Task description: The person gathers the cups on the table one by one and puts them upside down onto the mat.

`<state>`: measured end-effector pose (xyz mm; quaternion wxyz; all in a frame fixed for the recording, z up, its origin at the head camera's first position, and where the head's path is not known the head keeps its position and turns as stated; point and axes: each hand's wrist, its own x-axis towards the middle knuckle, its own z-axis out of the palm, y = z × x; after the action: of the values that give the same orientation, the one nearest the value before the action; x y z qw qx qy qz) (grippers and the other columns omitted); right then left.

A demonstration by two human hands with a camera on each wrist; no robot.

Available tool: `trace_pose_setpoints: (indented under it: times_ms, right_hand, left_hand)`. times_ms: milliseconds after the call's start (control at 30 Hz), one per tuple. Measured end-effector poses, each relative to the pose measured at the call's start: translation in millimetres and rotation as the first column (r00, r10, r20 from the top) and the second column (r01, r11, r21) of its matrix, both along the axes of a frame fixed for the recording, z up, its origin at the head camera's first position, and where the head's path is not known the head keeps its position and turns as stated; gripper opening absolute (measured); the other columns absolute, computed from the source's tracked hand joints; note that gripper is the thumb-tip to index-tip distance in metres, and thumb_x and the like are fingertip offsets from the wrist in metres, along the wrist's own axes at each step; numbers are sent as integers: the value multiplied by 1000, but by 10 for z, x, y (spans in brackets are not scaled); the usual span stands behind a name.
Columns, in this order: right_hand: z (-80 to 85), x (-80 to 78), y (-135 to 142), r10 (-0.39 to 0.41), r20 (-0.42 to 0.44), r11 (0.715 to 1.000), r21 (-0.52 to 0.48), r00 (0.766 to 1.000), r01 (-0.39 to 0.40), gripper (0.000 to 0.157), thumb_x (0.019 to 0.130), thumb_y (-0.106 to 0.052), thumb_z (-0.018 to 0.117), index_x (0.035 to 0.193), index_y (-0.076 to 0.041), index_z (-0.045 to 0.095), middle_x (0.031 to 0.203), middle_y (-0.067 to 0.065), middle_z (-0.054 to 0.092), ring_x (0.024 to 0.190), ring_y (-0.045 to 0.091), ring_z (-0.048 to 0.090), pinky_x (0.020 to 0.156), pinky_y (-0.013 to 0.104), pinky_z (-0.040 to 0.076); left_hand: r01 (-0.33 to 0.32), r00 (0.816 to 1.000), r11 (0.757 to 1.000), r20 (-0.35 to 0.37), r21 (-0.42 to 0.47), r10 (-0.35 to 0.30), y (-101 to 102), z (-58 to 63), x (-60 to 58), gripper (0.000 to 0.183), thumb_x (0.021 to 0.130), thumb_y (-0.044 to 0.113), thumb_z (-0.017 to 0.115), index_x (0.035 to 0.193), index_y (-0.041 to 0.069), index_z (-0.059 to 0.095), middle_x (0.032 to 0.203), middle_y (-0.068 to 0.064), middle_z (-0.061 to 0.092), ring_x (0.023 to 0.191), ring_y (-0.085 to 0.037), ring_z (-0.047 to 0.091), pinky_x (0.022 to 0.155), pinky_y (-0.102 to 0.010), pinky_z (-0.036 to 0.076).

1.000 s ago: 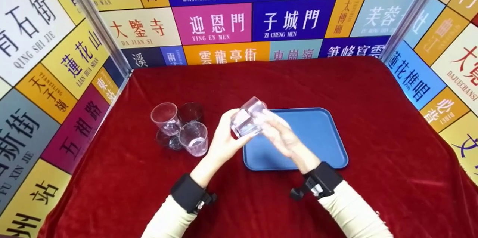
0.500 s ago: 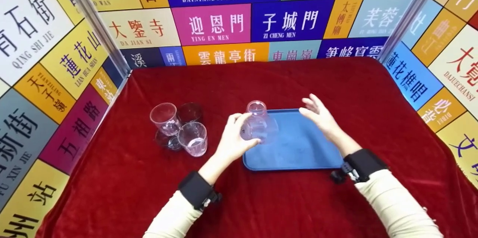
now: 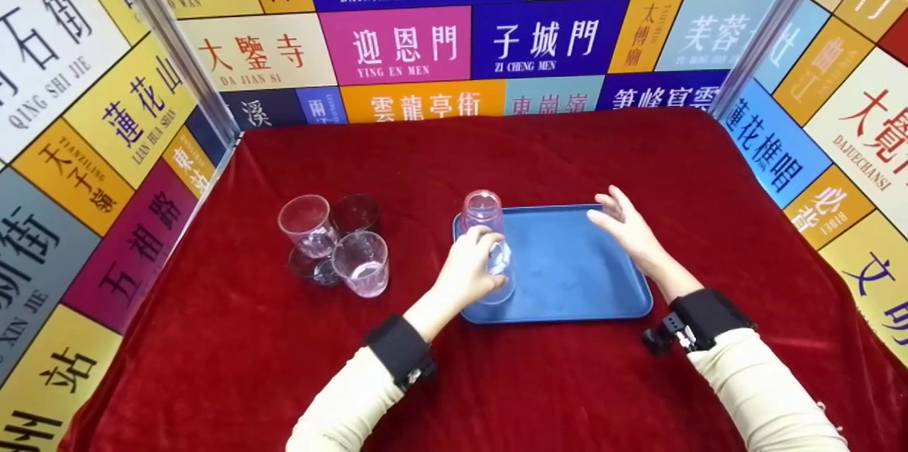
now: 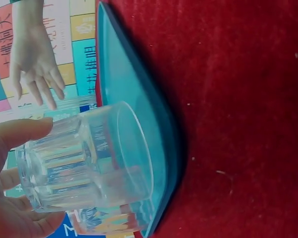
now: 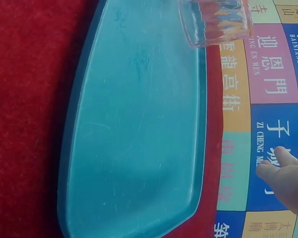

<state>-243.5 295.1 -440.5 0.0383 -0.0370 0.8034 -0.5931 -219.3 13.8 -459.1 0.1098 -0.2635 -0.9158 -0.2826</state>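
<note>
My left hand [image 3: 464,271] grips a clear plastic cup [image 4: 84,163] round its base. The cup is upside down, its rim facing the left front part of the blue tray [image 3: 574,264]; whether the rim touches the tray I cannot tell. Just behind it, a second clear cup [image 3: 482,207] with a pinkish tint is also upside down at the tray's left rear, partly hidden by the hand and the held cup. Over the tray's right side hovers my right hand [image 3: 631,232], fingers loosely spread and holding nothing.
Left of the tray, several cups stand close together: a clear cup [image 3: 308,225], another clear cup [image 3: 362,264], and darker-looking ones [image 3: 356,214] beside them. Red cloth [image 3: 425,161] covers the table. Lettered panels [image 3: 397,44] and metal posts rise around it.
Both hands were together at the cups a second ago. My right hand has let go and moved right. My left hand has turned its cup upside down and lowered it toward the tray.
</note>
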Motion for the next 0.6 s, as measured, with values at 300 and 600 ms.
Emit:
trace_pose_setpoints:
  times_ms: [300, 600]
  right_hand:
    - [-8, 18, 24, 12, -5, 1000, -12, 1000, -12, 77, 93, -17, 51, 146, -4, -3, 148, 21, 20, 137, 35, 16, 110, 48, 17]
    - [-36, 33, 73, 6, 3, 1000, -27, 1000, -6, 79, 92, -22, 52, 146, -2, -3, 148, 21, 21, 136, 35, 16, 110, 48, 17]
  left_hand:
    - [-14, 997, 999, -80, -42, 11, 30, -116, -33, 58, 62, 22, 81, 113, 6, 59, 115, -13, 53, 98, -29, 55, 85, -40, 47]
    - [-19, 992, 998, -125, -58, 12, 33, -147, -60, 55, 64, 23, 80, 113, 7, 59, 116, -14, 52, 99, -31, 54, 84, -43, 46]
